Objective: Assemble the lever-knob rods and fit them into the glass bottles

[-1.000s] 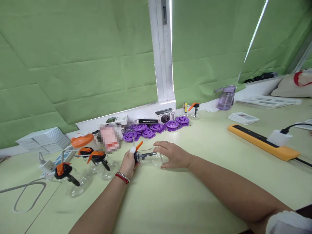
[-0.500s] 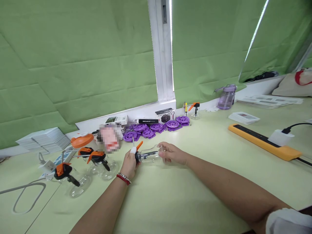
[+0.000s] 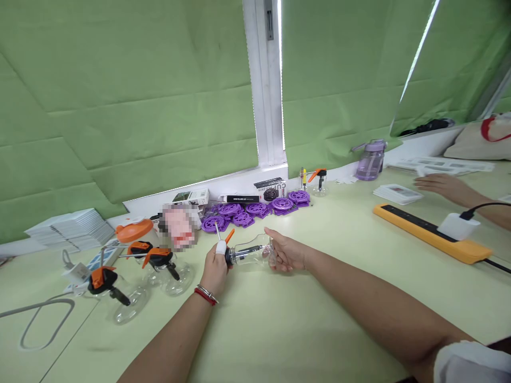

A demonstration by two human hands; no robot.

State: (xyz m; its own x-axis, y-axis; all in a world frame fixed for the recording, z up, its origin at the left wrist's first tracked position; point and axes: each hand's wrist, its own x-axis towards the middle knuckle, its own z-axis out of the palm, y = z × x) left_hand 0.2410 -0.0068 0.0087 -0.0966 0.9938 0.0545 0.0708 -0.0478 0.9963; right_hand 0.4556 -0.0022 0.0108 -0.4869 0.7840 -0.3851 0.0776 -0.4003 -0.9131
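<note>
A clear bottle (image 3: 251, 252) with a black and orange spray head lies sideways between my hands, a dark tube inside it. My left hand (image 3: 215, 268) is closed round the head at the neck, with a white wrap on the thumb; the orange lever points up. The fingers of my right hand (image 3: 286, 251) are curled round the bottle's base. Left of my hands stand more such bottles, among them one with an orange lever (image 3: 159, 256) and one tilted nearer the front (image 3: 130, 303).
Purple round parts (image 3: 242, 218) lie behind my hands beside a white box (image 3: 271, 189). An orange power strip (image 3: 427, 234) is at right, near white cards (image 3: 398, 193) and a purple water bottle (image 3: 370, 160). Another person's hand (image 3: 437, 183) reaches in at far right.
Both my hands have shifted slightly right with the bottle. Another person's hand and forearm have come into view at the right, over the table by the cards.
</note>
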